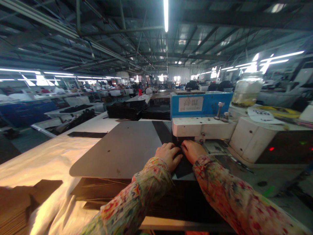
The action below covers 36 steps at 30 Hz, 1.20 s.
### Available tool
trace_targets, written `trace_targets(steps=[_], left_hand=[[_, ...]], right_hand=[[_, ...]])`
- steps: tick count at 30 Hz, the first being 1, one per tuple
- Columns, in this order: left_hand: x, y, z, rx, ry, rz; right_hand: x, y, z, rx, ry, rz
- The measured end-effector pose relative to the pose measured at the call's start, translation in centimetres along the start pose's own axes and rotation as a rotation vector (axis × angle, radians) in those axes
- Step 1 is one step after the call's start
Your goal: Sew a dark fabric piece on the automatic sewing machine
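Observation:
A long black strip of fabric-like material point(184, 168) runs across the grey metal plate point(117, 150) and under the head of a white sewing machine point(195, 127). My left hand point(169, 155) rests on this strip, its fingers laid forward and its thumb apart. Just to the right, my right hand point(193, 150) is closed at the strip's edge, close in front of the machine head, with thumb and fingertips together. The fingertips of both hands nearly meet. Exactly how the strip sits under the machine head is hidden.
Stacks of black pieces point(126, 109) lie behind the plate. Brown sheets point(100, 189) are piled beneath its front edge, with more brown pieces point(17, 205) at lower left. A blue panel point(215, 101) tops the machine; a glass jar point(246, 89) stands at right.

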<state>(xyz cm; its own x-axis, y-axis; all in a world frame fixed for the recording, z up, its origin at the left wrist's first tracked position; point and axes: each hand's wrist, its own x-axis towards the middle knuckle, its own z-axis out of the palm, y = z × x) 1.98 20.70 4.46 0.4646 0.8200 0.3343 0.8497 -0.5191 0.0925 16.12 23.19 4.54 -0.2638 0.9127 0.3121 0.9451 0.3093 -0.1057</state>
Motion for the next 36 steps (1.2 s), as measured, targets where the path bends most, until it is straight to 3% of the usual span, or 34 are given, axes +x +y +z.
trace_targets(steps=[12, 27, 36], left_hand=[[0.0, -0.1, 0.0, -0.010, 0.014, 0.006], [1.2, -1.1, -0.2, 0.067, -0.029, -0.105], [3.2, -4.2, 0.1, 0.143, -0.120, -0.209]], right_hand=[[0.0, 0.0, 0.0, -0.005, 0.023, -0.017], [0.1, -0.1, 0.1, -0.035, 0.045, -0.032], [-1.0, -0.1, -0.2, 0.058, 0.044, -0.076]])
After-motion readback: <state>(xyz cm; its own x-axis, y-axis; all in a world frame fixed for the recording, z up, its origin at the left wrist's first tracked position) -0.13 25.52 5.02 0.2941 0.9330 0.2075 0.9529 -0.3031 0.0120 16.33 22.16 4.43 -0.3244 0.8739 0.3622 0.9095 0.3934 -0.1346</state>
